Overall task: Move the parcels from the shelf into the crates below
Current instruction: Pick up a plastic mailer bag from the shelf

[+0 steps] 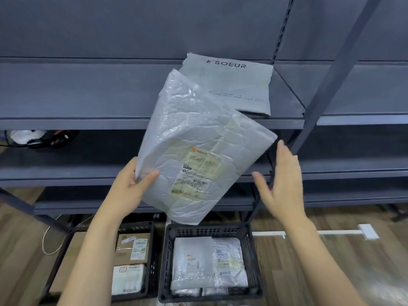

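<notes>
A crinkled grey plastic parcel [198, 146] is pinched at its lower left corner by the left hand [130, 186], thumb on the labelled front and fingers behind, and is held tilted in front of the dark shelf [88, 93]. The right hand [280, 184] is held just beside the parcel's right edge, fingers straight and spread, gripping nothing. Beyond the fingertips a second grey parcel [234, 85] lies on the shelf, and below the hands two black crates [212, 230] with parcels inside are seen.
</notes>
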Action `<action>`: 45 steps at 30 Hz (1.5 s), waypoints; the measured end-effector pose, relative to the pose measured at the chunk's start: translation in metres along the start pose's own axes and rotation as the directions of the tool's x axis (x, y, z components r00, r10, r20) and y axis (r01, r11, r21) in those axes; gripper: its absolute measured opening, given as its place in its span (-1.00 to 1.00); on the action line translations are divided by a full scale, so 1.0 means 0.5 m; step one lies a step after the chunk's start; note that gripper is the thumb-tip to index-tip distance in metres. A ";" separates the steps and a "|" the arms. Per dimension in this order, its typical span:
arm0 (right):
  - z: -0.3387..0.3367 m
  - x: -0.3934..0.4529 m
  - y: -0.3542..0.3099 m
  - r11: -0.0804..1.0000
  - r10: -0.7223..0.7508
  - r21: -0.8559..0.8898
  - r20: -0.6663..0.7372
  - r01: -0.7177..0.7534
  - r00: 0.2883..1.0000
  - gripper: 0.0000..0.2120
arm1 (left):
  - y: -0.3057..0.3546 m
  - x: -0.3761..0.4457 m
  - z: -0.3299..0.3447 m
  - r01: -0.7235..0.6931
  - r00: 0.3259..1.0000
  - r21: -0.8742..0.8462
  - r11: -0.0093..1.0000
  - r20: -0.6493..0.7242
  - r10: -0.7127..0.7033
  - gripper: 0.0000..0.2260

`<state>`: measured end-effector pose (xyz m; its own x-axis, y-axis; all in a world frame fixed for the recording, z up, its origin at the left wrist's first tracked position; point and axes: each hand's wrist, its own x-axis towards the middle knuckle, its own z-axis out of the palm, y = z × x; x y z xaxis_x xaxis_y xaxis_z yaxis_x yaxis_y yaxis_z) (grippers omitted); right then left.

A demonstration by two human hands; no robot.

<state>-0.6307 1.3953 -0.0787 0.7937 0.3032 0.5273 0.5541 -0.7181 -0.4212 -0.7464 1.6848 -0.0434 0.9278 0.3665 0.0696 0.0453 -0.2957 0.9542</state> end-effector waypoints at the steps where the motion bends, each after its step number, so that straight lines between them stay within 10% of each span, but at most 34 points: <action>1: 0.010 -0.006 -0.005 1.000 -0.005 -0.014 0.055 0.006 0.998 -0.21 | 0.000 -0.001 0.003 -0.001 1.000 -0.025 1.000 -0.001 0.001 -0.82; 7: 0.063 -0.035 -0.044 0.998 -0.010 0.068 0.177 -0.002 0.984 0.14 | 0.000 0.003 0.035 0.026 0.999 -0.069 0.997 -0.036 -0.028 -0.83; 16: 0.076 -0.062 -0.052 0.986 -0.007 0.167 0.186 -0.024 0.983 0.04 | -0.002 -0.008 0.070 0.035 0.993 -0.318 0.947 -0.098 -0.070 -0.59; 19: 0.075 -0.057 -0.055 0.982 -0.019 0.188 0.161 -0.012 0.987 -0.01 | 0.006 -0.010 0.085 -0.011 0.987 -0.196 0.980 -0.162 -0.021 -0.62; 29: 0.071 -0.037 -0.067 0.996 -0.021 0.089 0.027 0.019 0.999 -0.04 | -0.003 -0.028 0.109 -0.210 0.948 0.455 0.866 -0.123 0.295 0.17; 45: 0.115 -0.104 -0.086 0.992 0.105 0.057 0.127 -0.113 0.986 -0.05 | -0.094 -0.033 0.099 -0.006 0.997 0.624 0.781 -0.054 0.050 0.19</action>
<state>-0.6815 1.4462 -0.1305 0.8730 0.3030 0.3822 0.4742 -0.7106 -0.5198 -0.7453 1.6489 -0.1040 0.9076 0.3982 0.1329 0.2612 -0.7835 0.5638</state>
